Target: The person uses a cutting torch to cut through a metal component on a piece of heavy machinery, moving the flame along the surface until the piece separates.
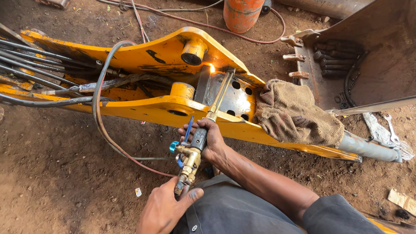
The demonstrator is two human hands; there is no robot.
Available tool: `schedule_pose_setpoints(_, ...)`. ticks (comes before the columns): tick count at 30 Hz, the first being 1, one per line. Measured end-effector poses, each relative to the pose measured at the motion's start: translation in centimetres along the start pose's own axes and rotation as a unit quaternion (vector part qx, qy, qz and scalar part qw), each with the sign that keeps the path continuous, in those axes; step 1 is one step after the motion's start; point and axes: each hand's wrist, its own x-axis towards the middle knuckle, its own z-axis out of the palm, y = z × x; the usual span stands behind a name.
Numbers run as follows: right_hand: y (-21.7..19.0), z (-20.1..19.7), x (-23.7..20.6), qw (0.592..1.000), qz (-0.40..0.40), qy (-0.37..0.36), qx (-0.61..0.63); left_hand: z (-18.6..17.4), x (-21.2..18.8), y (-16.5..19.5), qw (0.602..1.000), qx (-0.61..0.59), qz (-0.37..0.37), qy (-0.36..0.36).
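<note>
- My right hand (208,141) is wrapped tight around the grip of the gas cutting torch (203,125), just ahead of the brass valve block.
- My left hand (167,208) sits at the torch's rear end, thumb and fingers pinched around the hose fitting, steadying it.
- The torch tube runs forward from my right hand to its tip, where a bright flame (212,68) burns against the steel plate inside the yellow excavator arm (143,56).
- I judge this as the heating or cutting step; glare hides whether the metal is parting yet.
- Next calls for a steady tip and slow travel along the plate.
- Right of the torch, a brown rag (294,112) lies draped over the arm.
- Left of my hands, the hoses (102,112) loop across the dirt.
- Beyond the arm stands an orange gas cylinder (242,13).
</note>
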Motion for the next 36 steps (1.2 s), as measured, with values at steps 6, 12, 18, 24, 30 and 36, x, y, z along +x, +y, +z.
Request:
schedule_pose_setpoints(6,0.4,0.7,-0.1,0.999,-0.023,0.011,0.028,0.0,-0.2,1.1,0.997,-0.05,-0.022,0.062)
schedule_pose_setpoints(12,0.5,1.3,-0.3,0.999,-0.018,0.025,0.022,0.1,-0.3,0.7,0.996,-0.053,0.005,0.07)
schedule_pose_setpoints(18,0.6,1.3,-0.4,1.0,0.006,0.002,0.017,0.1,-0.4,0.6,0.997,-0.032,-0.013,0.068)
schedule_pose_setpoints(24,0.7,1.2,-0.2,1.0,0.011,0.006,0.019,0.1,-0.3,0.3,0.996,-0.055,0.016,0.066)
schedule_pose_setpoints(30,0.6,1.5,-0.3,1.0,0.009,0.012,0.014,0.1,-0.3,0.4,0.998,-0.036,-0.015,0.051)
schedule_pose_setpoints(36,0.8,1.8,-0.8,0.999,0.011,0.023,0.031,0.0,-0.3,0.7,0.998,-0.046,-0.019,0.042)
